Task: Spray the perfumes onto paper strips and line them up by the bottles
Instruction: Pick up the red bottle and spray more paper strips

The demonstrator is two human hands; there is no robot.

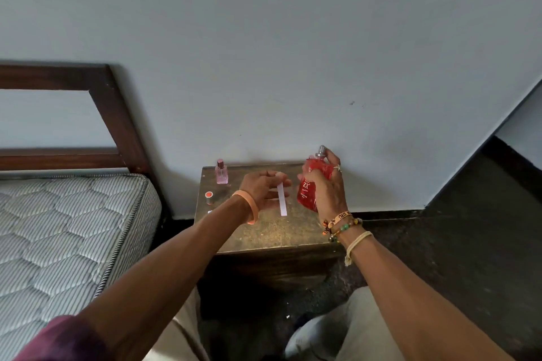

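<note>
Now — left hand (261,189) pinches paper strip (282,201) | right hand (329,190) grips red bottle (306,190) (finger at nozzle (322,150))

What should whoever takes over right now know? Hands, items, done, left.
Left hand: pinches a paper strip by its top end, above the table.
Right hand: grips the red bottle, one finger on its sprayer, next to the strip.
Pink bottle stands at the table's back left, a small red-topped item in front of it.
Done: no strip plainly laid by a bottle.
Left: likely spray this strip, lay it down, repeat for the pink bottle.
</note>
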